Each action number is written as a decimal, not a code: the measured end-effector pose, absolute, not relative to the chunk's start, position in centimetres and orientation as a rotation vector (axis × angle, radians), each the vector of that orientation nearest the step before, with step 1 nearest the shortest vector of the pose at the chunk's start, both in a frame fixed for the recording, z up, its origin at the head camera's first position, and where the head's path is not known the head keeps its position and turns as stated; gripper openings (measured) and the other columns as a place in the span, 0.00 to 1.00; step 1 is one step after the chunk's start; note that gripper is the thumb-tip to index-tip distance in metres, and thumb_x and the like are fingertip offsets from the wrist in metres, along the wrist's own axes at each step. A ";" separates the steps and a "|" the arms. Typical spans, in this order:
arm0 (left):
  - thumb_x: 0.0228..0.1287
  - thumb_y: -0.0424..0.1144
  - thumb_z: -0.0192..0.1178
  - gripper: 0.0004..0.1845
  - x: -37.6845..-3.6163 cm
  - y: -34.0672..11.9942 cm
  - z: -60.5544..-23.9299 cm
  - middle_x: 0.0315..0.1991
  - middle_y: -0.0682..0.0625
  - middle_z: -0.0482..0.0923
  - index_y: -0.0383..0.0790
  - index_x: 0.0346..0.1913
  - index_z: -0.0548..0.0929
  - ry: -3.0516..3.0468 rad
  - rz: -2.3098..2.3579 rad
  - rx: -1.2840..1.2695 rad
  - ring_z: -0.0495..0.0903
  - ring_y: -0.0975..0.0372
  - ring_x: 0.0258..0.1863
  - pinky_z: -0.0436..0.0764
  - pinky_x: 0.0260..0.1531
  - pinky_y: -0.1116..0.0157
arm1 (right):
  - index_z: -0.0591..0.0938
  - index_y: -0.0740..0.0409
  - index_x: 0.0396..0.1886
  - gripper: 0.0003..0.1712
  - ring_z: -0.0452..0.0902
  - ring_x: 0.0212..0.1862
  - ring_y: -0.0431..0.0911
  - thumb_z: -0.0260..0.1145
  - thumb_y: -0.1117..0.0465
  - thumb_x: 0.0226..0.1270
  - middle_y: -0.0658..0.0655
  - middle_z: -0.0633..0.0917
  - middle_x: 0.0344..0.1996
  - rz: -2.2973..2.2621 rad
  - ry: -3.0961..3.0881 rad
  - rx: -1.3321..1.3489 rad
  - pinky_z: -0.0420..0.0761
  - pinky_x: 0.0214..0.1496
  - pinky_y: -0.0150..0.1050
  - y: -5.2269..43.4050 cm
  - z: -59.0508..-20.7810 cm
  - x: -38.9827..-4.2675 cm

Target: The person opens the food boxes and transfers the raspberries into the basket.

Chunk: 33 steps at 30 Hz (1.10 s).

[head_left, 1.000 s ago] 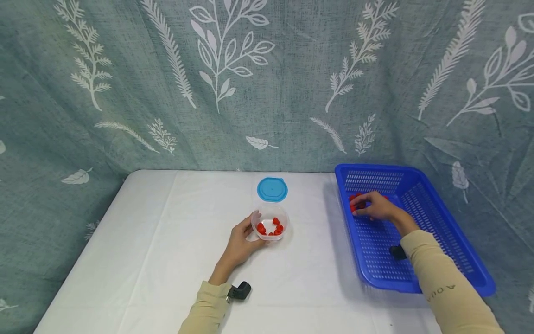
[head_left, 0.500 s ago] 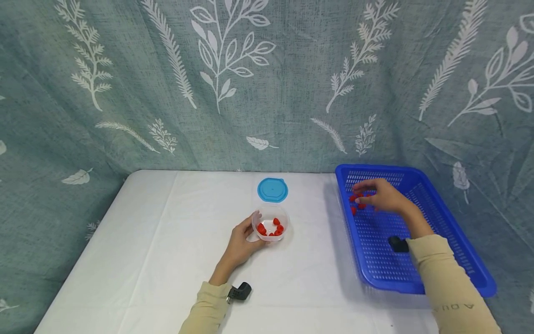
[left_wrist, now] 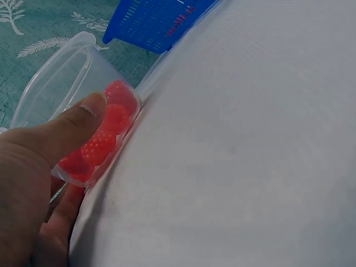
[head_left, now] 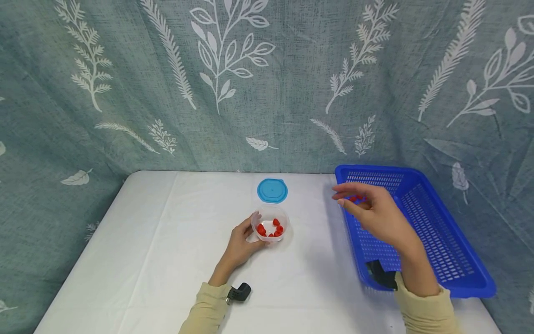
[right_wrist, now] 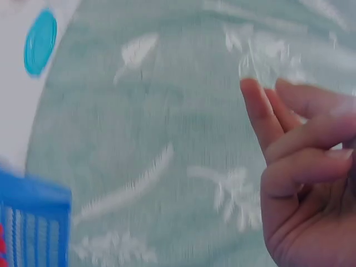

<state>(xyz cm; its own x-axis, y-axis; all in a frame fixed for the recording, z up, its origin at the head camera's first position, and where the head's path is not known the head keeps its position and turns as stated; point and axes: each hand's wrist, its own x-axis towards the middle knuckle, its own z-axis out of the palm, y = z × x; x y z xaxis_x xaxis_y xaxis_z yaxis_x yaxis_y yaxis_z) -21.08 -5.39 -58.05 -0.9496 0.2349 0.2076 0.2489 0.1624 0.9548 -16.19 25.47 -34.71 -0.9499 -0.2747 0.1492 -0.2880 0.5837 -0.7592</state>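
My left hand (head_left: 239, 243) holds a clear plastic tub (head_left: 270, 237) on the white table, with its thumb (left_wrist: 83, 119) along one side and fingers around the other. Several red raspberries (left_wrist: 100, 146) lie in the bottom of the tub. Above the left rim of the blue basket (head_left: 442, 218), my right hand (head_left: 377, 215) is raised with thumb and fingertips apart. Nothing shows between its fingertips in the head view. More raspberries (head_left: 353, 198) show in the basket through the gap between that hand's thumb and fingers.
A round blue lid (head_left: 272, 190) lies flat behind the tub. The white-covered table (head_left: 167, 250) runs between tub and basket. A green patterned cloth (head_left: 267, 83) hangs behind the table. Each wrist wears a black camera (head_left: 239, 292).
My right hand has risen out of the basket and moved left and toward me, over the basket's left rim. My left hand, the tub and the lid have stayed in place.
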 end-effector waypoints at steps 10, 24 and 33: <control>0.52 0.24 0.75 0.44 -20.3 -5.0 -56.6 0.73 0.33 0.67 0.27 0.73 0.66 -2.401 -1.921 -0.472 0.65 0.43 0.74 0.68 0.71 0.50 | 0.85 0.58 0.57 0.17 0.81 0.58 0.51 0.68 0.65 0.70 0.55 0.87 0.55 1.136 -2.931 0.558 0.88 0.49 0.45 17.6 -42.2 -16.3; 0.51 0.23 0.75 0.44 -20.5 -5.0 -56.6 0.72 0.33 0.68 0.26 0.73 0.67 -2.349 -1.970 -0.507 0.67 0.43 0.73 0.69 0.71 0.50 | 0.86 0.60 0.53 0.13 0.80 0.45 0.45 0.65 0.63 0.73 0.55 0.89 0.47 1.365 -2.831 0.361 0.83 0.48 0.44 13.3 -51.6 -19.6; 0.52 0.30 0.78 0.45 -21.2 -5.6 -58.2 0.72 0.40 0.71 0.36 0.74 0.69 -2.356 -1.985 -0.508 0.68 0.50 0.74 0.70 0.71 0.56 | 0.82 0.63 0.61 0.18 0.71 0.14 0.43 0.56 0.61 0.79 0.57 0.84 0.34 1.448 -3.016 0.428 0.77 0.19 0.35 12.3 -51.1 -20.2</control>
